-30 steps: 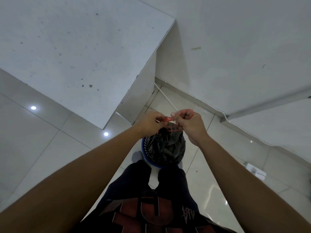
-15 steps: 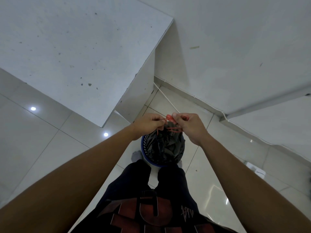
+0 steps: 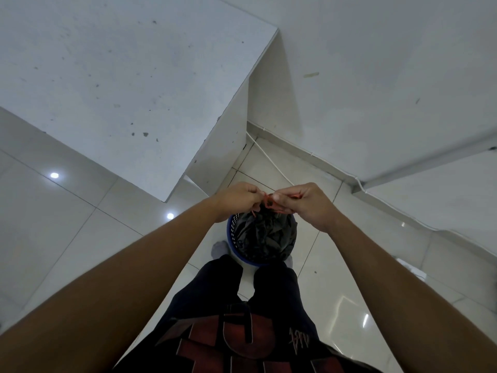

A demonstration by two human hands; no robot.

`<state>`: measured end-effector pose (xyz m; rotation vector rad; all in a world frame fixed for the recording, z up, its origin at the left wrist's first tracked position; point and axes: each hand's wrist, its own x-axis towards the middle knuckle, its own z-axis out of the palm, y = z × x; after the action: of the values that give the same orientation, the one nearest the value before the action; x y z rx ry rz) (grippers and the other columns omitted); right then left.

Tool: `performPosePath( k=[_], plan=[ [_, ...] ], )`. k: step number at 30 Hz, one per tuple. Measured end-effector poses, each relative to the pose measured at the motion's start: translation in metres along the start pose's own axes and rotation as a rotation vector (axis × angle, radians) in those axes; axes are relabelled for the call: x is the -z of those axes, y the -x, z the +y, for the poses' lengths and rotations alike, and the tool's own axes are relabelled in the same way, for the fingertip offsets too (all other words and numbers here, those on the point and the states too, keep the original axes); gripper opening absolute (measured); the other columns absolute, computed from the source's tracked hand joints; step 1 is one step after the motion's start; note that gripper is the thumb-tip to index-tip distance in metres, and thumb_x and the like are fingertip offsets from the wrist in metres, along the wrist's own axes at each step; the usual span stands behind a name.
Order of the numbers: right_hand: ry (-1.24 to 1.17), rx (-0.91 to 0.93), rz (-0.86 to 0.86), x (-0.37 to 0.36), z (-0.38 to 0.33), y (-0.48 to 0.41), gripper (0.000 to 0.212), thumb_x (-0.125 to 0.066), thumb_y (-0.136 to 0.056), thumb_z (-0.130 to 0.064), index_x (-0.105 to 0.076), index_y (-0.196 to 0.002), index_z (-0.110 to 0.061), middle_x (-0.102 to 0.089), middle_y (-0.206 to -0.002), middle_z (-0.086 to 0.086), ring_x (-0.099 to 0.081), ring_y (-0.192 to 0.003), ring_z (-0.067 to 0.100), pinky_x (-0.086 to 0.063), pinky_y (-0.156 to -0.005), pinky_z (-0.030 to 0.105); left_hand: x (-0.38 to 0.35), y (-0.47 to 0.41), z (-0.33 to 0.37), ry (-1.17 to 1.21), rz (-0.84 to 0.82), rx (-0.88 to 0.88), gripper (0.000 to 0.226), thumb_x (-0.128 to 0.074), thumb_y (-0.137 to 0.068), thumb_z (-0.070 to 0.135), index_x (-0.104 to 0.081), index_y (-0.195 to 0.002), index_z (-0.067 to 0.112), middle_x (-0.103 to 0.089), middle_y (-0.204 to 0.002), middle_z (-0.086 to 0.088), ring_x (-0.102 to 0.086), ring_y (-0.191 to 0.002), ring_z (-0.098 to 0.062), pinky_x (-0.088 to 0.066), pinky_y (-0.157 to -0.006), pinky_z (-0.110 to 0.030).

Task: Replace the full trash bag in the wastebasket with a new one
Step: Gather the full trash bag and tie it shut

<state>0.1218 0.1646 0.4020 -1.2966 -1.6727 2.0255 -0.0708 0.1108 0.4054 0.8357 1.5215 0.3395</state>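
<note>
Tying of red drawstring (image 3: 269,204) over black trash bag (image 3: 266,235) seated in blue wastebasket (image 3: 230,232) on the floor, left hand (image 3: 236,196) and right hand (image 3: 306,203) each holding a strand in a tight pinching grip; uneven pull may slip the knot or tear the bag.

Glossy pale floor tiles (image 3: 67,238) here, ceiling lights mirrored in them. The blue wastebasket (image 3: 229,235) stands on the tiles, right at the person's grey-socked feet (image 3: 219,249). A white cable (image 3: 269,157) trails across the tiles from the wall corner, and the white desk's side panel (image 3: 220,152) stands nearby.
</note>
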Motion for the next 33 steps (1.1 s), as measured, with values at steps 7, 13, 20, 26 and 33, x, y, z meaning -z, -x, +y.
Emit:
performPosePath(
  k=[7, 13, 20, 26, 33],
  plan=[
    [0.253, 0.108, 0.108, -0.005, 0.002, -0.003, 0.009, -0.083, -0.075, -0.022, -0.081, -0.084, -0.020, -0.077, -0.075, -0.006, -0.069, -0.068, 0.011, -0.053, -0.067, 0.029, 0.003, 0.008, 0.003, 0.190, 0.100, -0.007, 0.015, -0.056, -0.095, 0.020, -0.064, -0.104, 0.010, -0.065, -0.082, -0.004, -0.062, -0.078, -0.013, -0.043, -0.067, -0.021],
    [0.259, 0.213, 0.364, -0.023, 0.011, -0.005, 0.029, -0.084, -0.074, -0.009, -0.057, -0.065, -0.003, -0.074, -0.073, 0.003, -0.072, -0.070, 0.007, -0.058, -0.067, 0.024, -0.004, 0.016, 0.012, 0.088, -0.053, 0.115, 0.065, -0.024, -0.101, 0.052, -0.070, -0.104, 0.007, -0.075, -0.085, -0.008, -0.068, -0.091, -0.014, -0.030, -0.072, -0.019],
    [0.257, 0.260, 0.414, -0.028, 0.008, -0.005, 0.039, -0.087, -0.069, -0.010, -0.049, -0.060, -0.004, -0.068, -0.074, 0.002, -0.063, -0.067, -0.002, -0.047, -0.065, 0.009, -0.007, 0.016, 0.016, 0.324, -0.018, 0.133, 0.043, -0.050, -0.095, 0.047, -0.069, -0.113, 0.013, -0.070, -0.111, -0.006, -0.062, -0.088, -0.013, -0.036, -0.070, -0.023],
    [0.186, 0.194, 0.458, -0.014, 0.005, -0.007, 0.052, -0.084, -0.073, -0.023, -0.036, -0.056, -0.019, -0.073, -0.095, 0.000, -0.067, -0.091, 0.009, -0.049, -0.084, 0.021, -0.005, 0.008, 0.006, 0.755, 0.111, -0.033, 0.031, -0.045, -0.100, 0.034, -0.066, -0.099, 0.012, -0.072, -0.100, -0.001, -0.067, -0.094, -0.011, -0.048, -0.081, -0.027],
    [-0.217, -0.083, 0.443, 0.016, 0.032, 0.000, 0.054, -0.068, -0.090, -0.012, -0.028, -0.056, -0.022, -0.071, -0.068, 0.011, -0.063, -0.055, 0.020, -0.052, -0.060, 0.033, 0.004, -0.002, -0.015, 1.202, 0.328, -0.046, 0.038, -0.031, -0.104, 0.036, -0.055, -0.091, 0.008, -0.075, -0.083, -0.009, -0.073, -0.083, -0.021, -0.057, -0.073, -0.031]
  ],
)
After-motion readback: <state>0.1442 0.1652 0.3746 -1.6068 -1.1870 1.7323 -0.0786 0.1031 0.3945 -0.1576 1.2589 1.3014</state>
